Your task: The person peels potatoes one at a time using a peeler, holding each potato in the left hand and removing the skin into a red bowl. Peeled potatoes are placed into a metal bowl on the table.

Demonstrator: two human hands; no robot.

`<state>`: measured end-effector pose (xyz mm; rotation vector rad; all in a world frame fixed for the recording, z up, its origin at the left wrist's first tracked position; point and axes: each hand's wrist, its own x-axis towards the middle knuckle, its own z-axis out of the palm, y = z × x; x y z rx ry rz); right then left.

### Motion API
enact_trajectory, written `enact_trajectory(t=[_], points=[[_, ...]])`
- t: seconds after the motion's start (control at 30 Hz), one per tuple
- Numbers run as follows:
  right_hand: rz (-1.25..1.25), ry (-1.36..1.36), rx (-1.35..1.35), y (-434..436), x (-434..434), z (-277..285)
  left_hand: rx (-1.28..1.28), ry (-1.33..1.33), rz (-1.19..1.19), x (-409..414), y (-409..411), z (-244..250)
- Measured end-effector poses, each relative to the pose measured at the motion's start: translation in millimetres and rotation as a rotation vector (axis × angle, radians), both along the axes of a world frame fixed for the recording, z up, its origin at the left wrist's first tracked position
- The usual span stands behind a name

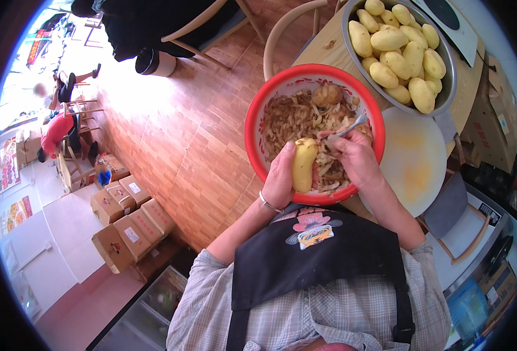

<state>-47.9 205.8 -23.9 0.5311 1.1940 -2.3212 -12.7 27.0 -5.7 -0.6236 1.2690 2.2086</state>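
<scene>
My left hand (280,177), with a bangle at its wrist, grips a mostly peeled yellow potato (303,169) over the near side of a red-rimmed basin (253,118). A few dark specks and brown patches show on the potato. In my right hand (357,158), just to the right of it, is a peeler (354,124) with a grey-blue handle end; my fingers hide its blade. Brown potato peelings (291,116) fill much of the basin. An unpeeled potato (327,94) rests on them at the far side, and another is partly covered by my right hand.
A metal bowl (449,94) heaped with peeled potatoes (396,63) stands on the wooden table (324,48) at the upper right. Beside the basin is a stained white round board (410,162). Chairs (280,26), stacked cartons (131,237) and seated people (59,134) are farther off.
</scene>
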Motion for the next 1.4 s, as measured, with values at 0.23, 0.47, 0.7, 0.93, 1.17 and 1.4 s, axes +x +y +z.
enact_trajectory(t=[0.23, 0.47, 0.7, 0.93, 1.17, 1.4], points=[[0.154, -0.022, 0.003, -3.3, 0.4, 1.2, -0.153, 0.127, -0.058, -2.2, -2.7, 11.8], [0.048, -0.114, -0.025, -1.7, 1.0, 1.9, 0.206, -0.251, 0.095, -8.4, -7.4, 13.9], [0.228, 0.267, 0.321, -13.6, 6.1, 5.7, 0.091, -0.099, 0.035, -0.1, -6.3, 7.9], [0.120, 0.110, 0.086, 0.9, -0.4, 1.7, 0.062, -0.093, 0.016, -1.0, -8.2, 13.2], [0.155, -0.025, 0.014, 4.5, -2.3, 1.1, -0.371, 0.427, -0.162, 4.8, -13.0, 16.5], [0.295, 0.078, 0.124, -8.4, -3.3, 22.3, -0.425, 0.475, -0.072, 2.8, -9.1, 5.2]])
